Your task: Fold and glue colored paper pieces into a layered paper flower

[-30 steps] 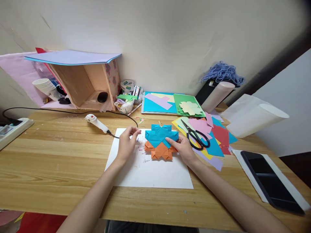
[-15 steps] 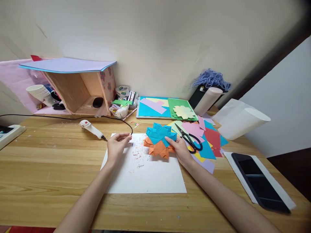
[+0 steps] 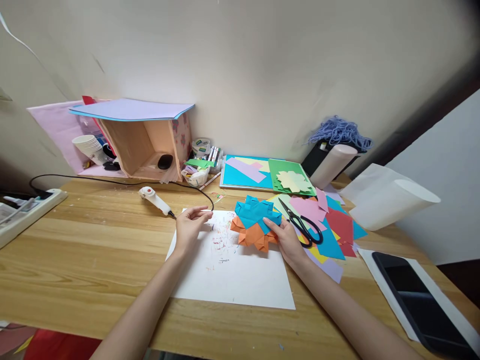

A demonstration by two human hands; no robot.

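Note:
My right hand [image 3: 287,237] grips the right edge of a folded paper flower [image 3: 255,212], thumb on top. Its upper half is blue and its lower half orange, with pleated, pointed edges. The flower hovers over a white sheet of paper [image 3: 240,280] marked with coloured specks and strokes. Over that sheet's upper left corner, my left hand [image 3: 190,230] is open with fingers slightly curled and nothing in it. Black-handled scissors [image 3: 302,222] lie on coloured paper scraps [image 3: 339,225], just right of my right hand.
A white glue gun [image 3: 154,201] with a black cord lies left of the sheet. Behind stand a cardboard box [image 3: 182,135] and a tub of markers and tape [image 3: 198,172]. Rolled white paper [image 3: 405,200] and a dark phone [image 3: 420,300] are at right; a power strip [image 3: 48,210] is far left.
The view has turned a little to the left, so everything sits further right in it. My hands and the paper flower keep nearly the same pose over the sheet.

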